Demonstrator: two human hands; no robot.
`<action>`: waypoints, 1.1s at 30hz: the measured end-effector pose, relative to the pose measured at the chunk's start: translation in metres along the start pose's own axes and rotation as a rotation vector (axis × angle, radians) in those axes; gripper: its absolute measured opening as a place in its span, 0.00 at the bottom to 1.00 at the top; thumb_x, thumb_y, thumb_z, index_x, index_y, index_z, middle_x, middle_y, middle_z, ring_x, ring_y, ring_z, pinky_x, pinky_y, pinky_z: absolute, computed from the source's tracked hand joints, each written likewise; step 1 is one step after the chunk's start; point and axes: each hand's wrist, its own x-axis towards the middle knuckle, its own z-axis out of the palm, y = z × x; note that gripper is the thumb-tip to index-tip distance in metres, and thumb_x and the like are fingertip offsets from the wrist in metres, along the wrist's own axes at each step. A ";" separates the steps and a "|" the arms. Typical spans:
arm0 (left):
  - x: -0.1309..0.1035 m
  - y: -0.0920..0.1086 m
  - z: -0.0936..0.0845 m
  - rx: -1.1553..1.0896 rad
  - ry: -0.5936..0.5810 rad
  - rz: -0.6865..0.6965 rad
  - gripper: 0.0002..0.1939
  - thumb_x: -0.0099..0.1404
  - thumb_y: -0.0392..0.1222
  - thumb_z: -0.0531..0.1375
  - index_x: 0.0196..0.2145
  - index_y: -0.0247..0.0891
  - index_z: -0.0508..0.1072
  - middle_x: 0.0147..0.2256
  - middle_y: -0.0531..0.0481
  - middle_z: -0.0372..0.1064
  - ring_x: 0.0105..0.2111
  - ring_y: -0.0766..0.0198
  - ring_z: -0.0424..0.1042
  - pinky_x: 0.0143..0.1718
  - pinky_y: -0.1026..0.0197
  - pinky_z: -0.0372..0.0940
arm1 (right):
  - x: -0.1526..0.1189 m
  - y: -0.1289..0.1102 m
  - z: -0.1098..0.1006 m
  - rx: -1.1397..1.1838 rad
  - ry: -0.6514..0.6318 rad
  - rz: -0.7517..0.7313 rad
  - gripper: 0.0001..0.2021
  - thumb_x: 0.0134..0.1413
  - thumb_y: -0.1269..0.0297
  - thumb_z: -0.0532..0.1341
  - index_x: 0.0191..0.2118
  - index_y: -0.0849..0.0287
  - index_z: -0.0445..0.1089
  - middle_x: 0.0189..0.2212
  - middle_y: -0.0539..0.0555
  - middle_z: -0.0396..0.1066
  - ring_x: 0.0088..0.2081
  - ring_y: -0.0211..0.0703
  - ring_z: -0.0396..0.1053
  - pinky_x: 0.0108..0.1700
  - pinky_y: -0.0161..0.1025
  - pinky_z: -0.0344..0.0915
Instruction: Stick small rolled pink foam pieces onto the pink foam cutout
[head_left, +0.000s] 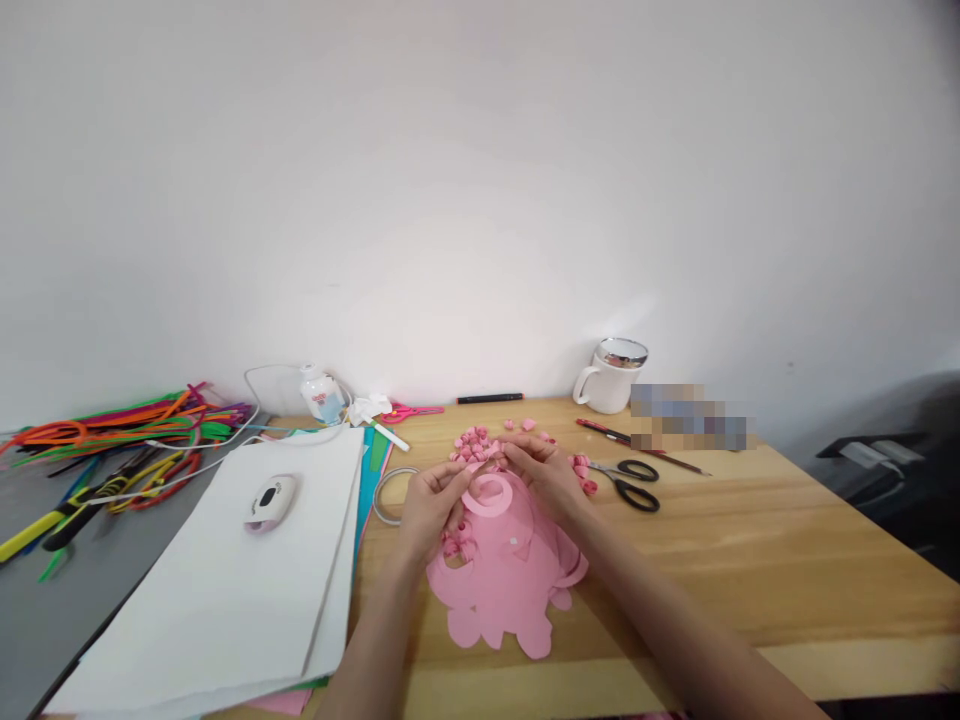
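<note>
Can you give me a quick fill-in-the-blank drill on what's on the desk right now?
1. Both hands, the left hand and right hand, are curling a strip of ____ paper.
2. The black-handled scissors lie on the wooden table to the ____ of the hands.
3. The white mug stands at the back of the table, against the ____.
4. The small white device rests on a stack of white ____.

Missing words: pink; right; wall; paper
</note>
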 end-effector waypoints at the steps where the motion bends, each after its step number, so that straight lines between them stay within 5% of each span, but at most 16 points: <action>1: 0.000 0.000 0.000 -0.001 0.001 -0.002 0.17 0.49 0.51 0.65 0.22 0.31 0.72 0.21 0.51 0.68 0.08 0.81 0.49 0.10 0.70 0.37 | 0.000 0.000 0.000 0.001 -0.020 0.001 0.11 0.37 0.60 0.70 0.31 0.56 0.77 0.26 0.50 0.75 0.28 0.37 0.68 0.37 0.38 0.65; 22: 0.000 0.000 0.000 0.004 -0.007 0.005 0.16 0.50 0.49 0.64 0.23 0.31 0.72 0.22 0.53 0.68 0.09 0.81 0.49 0.10 0.70 0.37 | -0.003 -0.003 0.001 -0.050 0.076 -0.024 0.10 0.30 0.63 0.72 0.23 0.59 0.74 0.20 0.48 0.71 0.24 0.35 0.65 0.29 0.35 0.63; 33: 0.000 0.000 0.000 -0.009 0.007 -0.010 0.18 0.48 0.51 0.66 0.24 0.30 0.71 0.22 0.51 0.69 0.08 0.81 0.49 0.10 0.70 0.36 | -0.001 -0.002 0.001 -0.003 0.038 -0.006 0.12 0.32 0.61 0.72 0.29 0.56 0.76 0.24 0.49 0.74 0.26 0.37 0.68 0.34 0.38 0.65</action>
